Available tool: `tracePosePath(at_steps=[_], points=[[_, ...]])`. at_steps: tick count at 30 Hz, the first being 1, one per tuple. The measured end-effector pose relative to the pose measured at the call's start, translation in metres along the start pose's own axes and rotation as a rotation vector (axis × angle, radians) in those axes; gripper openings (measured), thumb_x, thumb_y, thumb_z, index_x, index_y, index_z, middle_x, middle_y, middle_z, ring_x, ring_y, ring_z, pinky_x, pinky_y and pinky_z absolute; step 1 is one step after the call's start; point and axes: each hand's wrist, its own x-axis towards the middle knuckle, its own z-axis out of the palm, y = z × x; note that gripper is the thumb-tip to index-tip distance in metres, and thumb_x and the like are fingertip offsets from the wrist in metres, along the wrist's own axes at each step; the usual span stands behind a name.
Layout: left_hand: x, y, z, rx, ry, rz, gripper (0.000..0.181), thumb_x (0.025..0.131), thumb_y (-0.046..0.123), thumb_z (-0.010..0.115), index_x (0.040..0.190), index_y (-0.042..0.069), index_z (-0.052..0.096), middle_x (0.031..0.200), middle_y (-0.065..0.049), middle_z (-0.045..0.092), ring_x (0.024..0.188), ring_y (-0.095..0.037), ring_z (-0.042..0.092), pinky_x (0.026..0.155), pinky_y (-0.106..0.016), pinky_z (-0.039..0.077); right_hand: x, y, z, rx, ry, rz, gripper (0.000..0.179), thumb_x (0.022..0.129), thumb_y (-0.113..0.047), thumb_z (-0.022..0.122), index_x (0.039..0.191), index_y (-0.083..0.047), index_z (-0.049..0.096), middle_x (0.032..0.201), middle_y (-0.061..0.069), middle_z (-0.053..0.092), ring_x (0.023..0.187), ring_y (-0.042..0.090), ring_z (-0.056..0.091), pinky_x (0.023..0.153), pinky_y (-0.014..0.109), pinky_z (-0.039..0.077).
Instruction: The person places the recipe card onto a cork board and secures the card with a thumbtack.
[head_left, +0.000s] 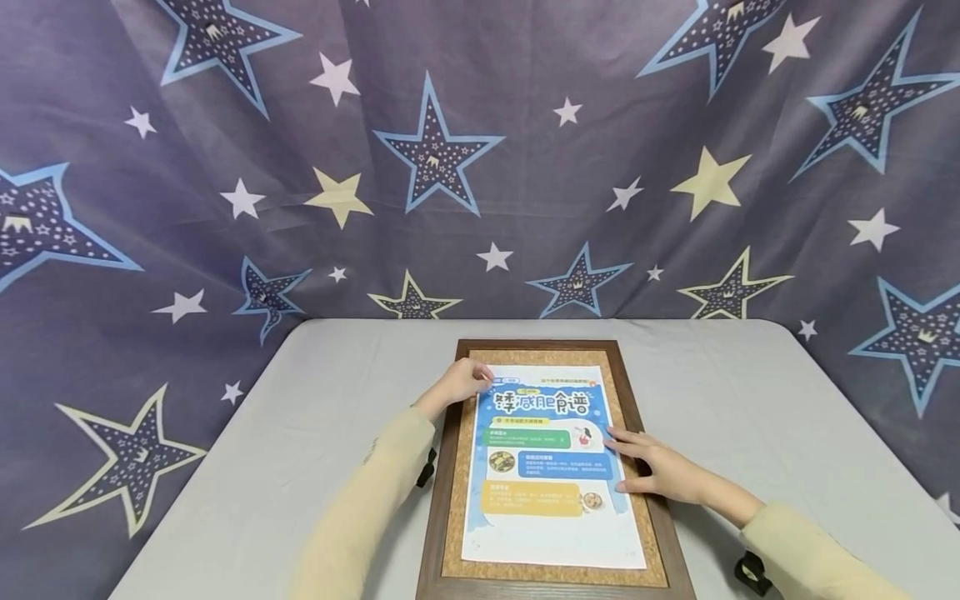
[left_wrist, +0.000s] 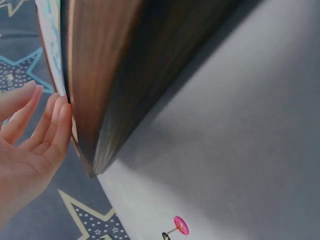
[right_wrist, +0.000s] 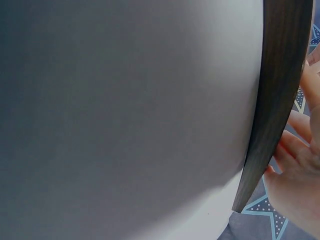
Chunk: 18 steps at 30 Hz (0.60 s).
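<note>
A printed paper poster (head_left: 555,533) with Chinese text and food pictures lies on a cork board (head_left: 540,357) with a dark brown wooden frame (head_left: 620,371). My left hand (head_left: 461,382) is at the poster's upper left corner, thumb and index fingertips close together. In the left wrist view, the other fingers (left_wrist: 57,125) reach to the paper's edge beside the frame. I cannot tell whether anything small is between the thumb and index finger. My right hand (head_left: 663,472) rests with spread, fairly straight fingers on the poster's right edge, across the frame's right side.
The board lies on a light grey tabletop (head_left: 345,400), its back edge near the table's back edge. Behind hangs a purple-grey curtain (head_left: 525,67) with stars. A small pink disc on a thin stem (left_wrist: 181,225) shows low in the left wrist view.
</note>
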Motion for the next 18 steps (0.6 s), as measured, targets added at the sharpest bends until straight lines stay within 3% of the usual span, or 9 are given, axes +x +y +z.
tracePosePath(at_steps=[8,18], points=[[-0.018,0.003,-0.01,0.009,0.023,0.084,0.014,0.083,0.006,0.059,0.092,-0.002,0.065,0.086,-0.01,0.062,0.073,-0.017,0.054,0.06,-0.026,0.045,0.0,0.0,0.0,0.01,0.002,-0.001,0.067,0.079,-0.037,0.062,0.126,0.007,0.043,0.134,0.027,0.032,0.119,0.048,0.03,0.089,0.059,0.03],[-0.037,-0.003,-0.021,-0.071,0.067,0.08,0.018,0.084,0.008,0.058,0.098,-0.003,0.062,0.098,-0.012,0.062,0.092,-0.025,0.056,0.081,-0.038,0.045,0.0,0.002,0.001,0.004,0.008,-0.007,0.066,0.079,-0.037,0.062,0.126,0.006,0.043,0.134,0.027,0.033,0.118,0.048,0.03,0.089,0.059,0.031]])
